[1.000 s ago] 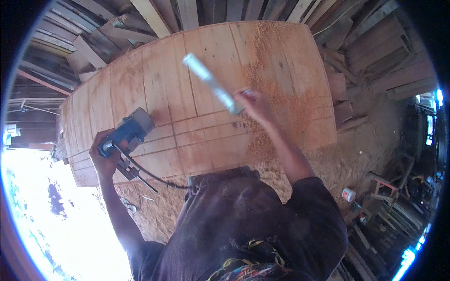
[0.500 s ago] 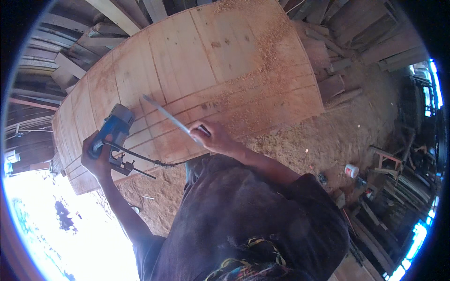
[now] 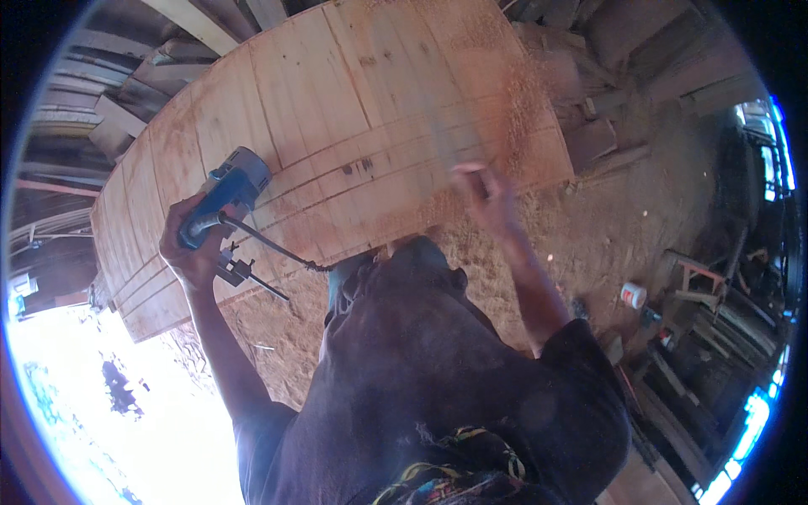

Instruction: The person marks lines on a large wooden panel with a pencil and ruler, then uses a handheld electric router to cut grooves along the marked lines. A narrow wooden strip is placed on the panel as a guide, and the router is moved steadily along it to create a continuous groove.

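My left hand (image 3: 192,240) is wrapped round a blue corded power tool (image 3: 225,198) with a grey end and a black cord. A metal guide bracket with a thin rod (image 3: 252,279) sticks out from its lower side. The tool is held over the left part of a large plank panel (image 3: 311,93) marked with long lines. My right hand (image 3: 490,198), smeared by motion, is over the panel's near right edge. Its fingers are closed on a thin pale strip (image 3: 443,139), which shows only as a faint blur.
Wood shavings (image 3: 526,101) lie across the panel's right side. Timber boards (image 3: 101,76) are stacked behind and at the left. On the dirt floor (image 3: 614,223) at the right stand a white tub (image 3: 633,295) and a small wooden frame (image 3: 697,278).
My right hand has swung right and away from me with the pale strip, over the shavings. My left hand has shifted slightly right with the power tool, which has turned a little.
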`<state>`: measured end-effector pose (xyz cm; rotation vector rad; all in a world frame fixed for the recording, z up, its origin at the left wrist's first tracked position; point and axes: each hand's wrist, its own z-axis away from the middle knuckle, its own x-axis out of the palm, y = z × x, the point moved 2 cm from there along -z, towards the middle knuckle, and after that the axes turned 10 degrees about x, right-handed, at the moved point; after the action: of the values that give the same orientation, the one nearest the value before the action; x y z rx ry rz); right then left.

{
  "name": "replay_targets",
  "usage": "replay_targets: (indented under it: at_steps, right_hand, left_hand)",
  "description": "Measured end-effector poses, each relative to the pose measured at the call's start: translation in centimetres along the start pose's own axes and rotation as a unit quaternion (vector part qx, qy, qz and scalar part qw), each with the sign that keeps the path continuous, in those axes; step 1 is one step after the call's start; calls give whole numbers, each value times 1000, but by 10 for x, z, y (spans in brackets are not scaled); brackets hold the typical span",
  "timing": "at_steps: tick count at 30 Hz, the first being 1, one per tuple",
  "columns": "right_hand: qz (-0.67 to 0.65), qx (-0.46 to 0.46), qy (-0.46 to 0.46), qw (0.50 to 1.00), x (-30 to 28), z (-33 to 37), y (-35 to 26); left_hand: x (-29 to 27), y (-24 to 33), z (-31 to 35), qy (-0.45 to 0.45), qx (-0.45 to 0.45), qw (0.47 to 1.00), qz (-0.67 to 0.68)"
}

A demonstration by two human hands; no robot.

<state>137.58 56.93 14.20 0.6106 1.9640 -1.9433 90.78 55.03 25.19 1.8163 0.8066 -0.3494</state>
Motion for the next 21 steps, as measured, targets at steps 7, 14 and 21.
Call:
replay_targets:
  at_steps: [7, 14, 21]
  right_hand:
    - [-101, 72, -147, 981, 81, 86, 1]
    - [-98, 199, 167, 961, -88, 63, 73]
    - [66, 77, 95, 990, -75, 72, 21]
  left_hand:
    - [0, -4, 6, -9, 10, 1000, -2]
    - [9, 15, 20, -18, 81, 996, -24]
    - [16, 11, 38, -20, 65, 998, 19]
